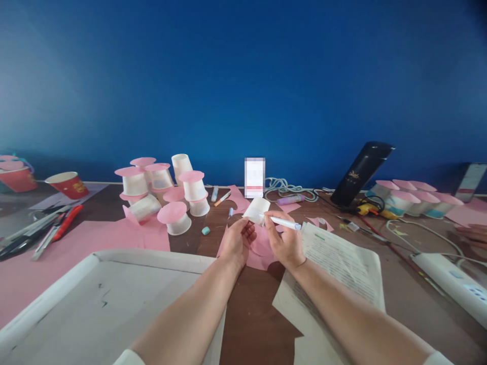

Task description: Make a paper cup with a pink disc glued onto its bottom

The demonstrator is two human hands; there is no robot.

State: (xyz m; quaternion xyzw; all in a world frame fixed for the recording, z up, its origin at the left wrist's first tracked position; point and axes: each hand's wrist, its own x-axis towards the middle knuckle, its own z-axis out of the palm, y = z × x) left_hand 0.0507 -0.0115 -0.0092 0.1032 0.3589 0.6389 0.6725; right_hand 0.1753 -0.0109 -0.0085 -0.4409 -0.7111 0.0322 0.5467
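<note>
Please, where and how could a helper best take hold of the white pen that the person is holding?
Probably by pinching the slim white pen near its pale-blue end, coming from the right. This end projects freely to the right, while the opposite part, near the white paper cup, is occupied by the fingers of the right grip.

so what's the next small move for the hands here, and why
Probably make a short stroke with the pen on the white cup: the left hand holds the cup, and the right hand holds the pen with its tip at or very near the cup's side.
</note>
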